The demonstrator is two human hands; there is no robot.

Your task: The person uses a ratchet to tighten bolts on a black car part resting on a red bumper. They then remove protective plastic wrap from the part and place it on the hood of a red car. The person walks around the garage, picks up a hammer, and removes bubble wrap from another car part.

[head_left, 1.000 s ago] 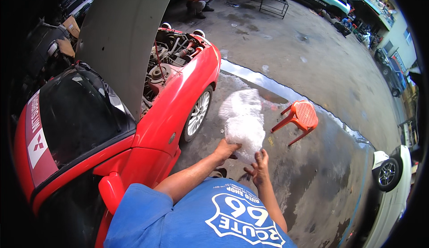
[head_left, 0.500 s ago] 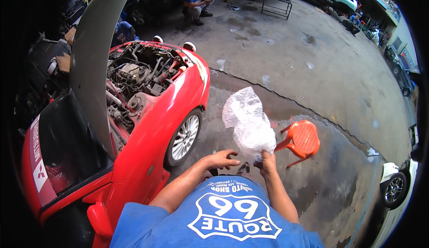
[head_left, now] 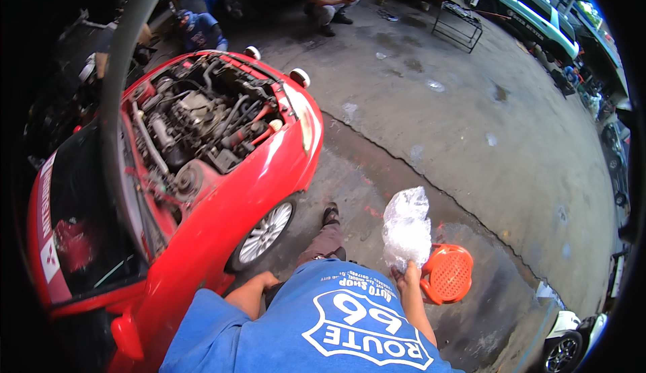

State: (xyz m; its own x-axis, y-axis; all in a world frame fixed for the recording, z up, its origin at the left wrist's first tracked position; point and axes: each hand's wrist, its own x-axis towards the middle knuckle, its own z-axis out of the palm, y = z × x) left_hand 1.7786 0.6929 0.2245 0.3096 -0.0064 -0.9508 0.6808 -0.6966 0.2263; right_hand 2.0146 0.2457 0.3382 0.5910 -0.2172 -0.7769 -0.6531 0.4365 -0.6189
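Our right hand (head_left: 406, 277) is closed on the near end of the wrap (head_left: 407, 228), which is ahead of us, beside the stool (head_left: 449, 275); our left hand (head_left: 267, 281) is well apart, its fingers too hidden to tell their state. To carry it well, we'd want a firm but gentle grip, the loose end clear of the stool, and a second hand steadying it

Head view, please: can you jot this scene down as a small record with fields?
Left hand: low beside the blue shirt; whether it holds anything is hidden
Right hand: gripping the lower end of crumpled clear plastic
Stool: orange-red, right of the plastic
Car: red, at left, engine exposed
Floor: grey, cracked
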